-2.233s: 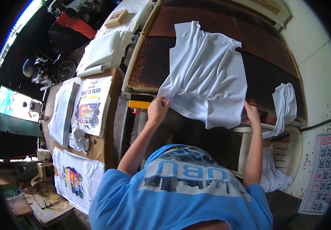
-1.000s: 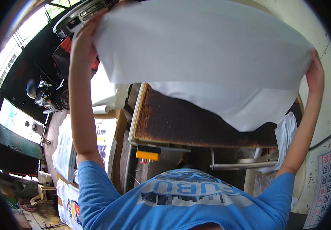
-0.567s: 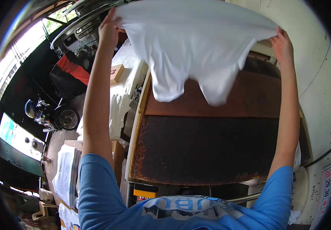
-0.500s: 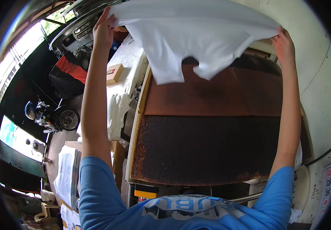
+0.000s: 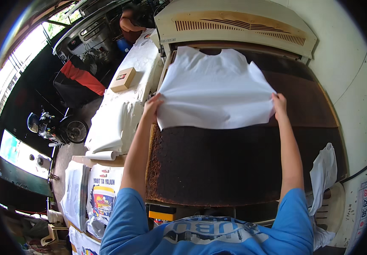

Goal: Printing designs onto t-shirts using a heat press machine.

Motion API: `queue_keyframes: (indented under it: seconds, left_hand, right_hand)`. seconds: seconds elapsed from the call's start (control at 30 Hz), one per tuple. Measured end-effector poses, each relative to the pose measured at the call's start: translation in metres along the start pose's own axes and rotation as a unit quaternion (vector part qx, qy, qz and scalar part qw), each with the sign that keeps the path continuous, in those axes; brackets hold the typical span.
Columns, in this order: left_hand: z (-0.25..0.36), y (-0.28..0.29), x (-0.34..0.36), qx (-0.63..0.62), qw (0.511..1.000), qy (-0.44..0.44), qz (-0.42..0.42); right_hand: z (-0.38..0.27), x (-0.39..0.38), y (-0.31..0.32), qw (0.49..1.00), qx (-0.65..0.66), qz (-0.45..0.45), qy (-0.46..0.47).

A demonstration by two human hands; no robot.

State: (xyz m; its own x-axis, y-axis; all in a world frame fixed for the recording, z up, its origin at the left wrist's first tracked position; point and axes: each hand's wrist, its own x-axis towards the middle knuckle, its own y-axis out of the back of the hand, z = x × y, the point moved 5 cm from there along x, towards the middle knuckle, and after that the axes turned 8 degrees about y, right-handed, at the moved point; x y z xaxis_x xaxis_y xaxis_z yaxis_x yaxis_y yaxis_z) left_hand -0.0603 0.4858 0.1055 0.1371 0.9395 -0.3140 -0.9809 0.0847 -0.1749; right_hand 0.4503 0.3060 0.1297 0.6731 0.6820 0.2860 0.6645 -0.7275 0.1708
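Note:
A white T-shirt (image 5: 213, 91) is stretched out between my two hands above a wide, dark brown flat bed (image 5: 217, 165). Its neckline points away from me, and the near hem sags a little. At the shirt's left side, my left hand (image 5: 153, 105) is closed round the cloth edge. My right hand (image 5: 279, 104) pinches the opposite edge at about the same height. The shirt's far part appears to rest on the bed, though I cannot tell how much of it touches.
Behind the bed stands a cream machine hood (image 5: 238, 25) with vent slots. On the left, a long white-covered table (image 5: 111, 123) carries a small cardboard box (image 5: 123, 79). Printed shirts (image 5: 103, 187) lie stacked at near left; a white cloth (image 5: 324, 170) hangs at right. Another person (image 5: 130, 25) is at far left.
Both hands have come down and closer together, bringing the shirt from high up to low over the bed. The machine hood and the other person now show.

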Motion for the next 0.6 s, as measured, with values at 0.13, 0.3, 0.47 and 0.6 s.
queue_keyframes:
  seconds: [0.13, 0.3, 0.47, 0.6]
  left_hand:
    - [-0.042, 0.017, -0.015, 0.006, 0.999, 0.012, -0.037]
    - [-0.069, 0.051, -0.051, 0.21, 0.977, -0.038, -0.024]
    - [-0.065, 0.035, -0.111, 0.372, 0.921, -0.102, 0.051]
    - [-0.055, 0.045, -0.147, 0.355, 0.912, -0.156, 0.131]
  right_hand:
    - [0.039, -0.035, 0.01, 0.998, -0.047, -0.001, -0.036]
    - [0.033, -0.092, 0.001, 0.971, 0.031, -0.128, -0.199]
    - [0.029, -0.115, 0.025, 0.952, 0.144, -0.12, -0.243]
    - [0.007, -0.13, 0.051, 0.97, 0.06, -0.057, -0.227]
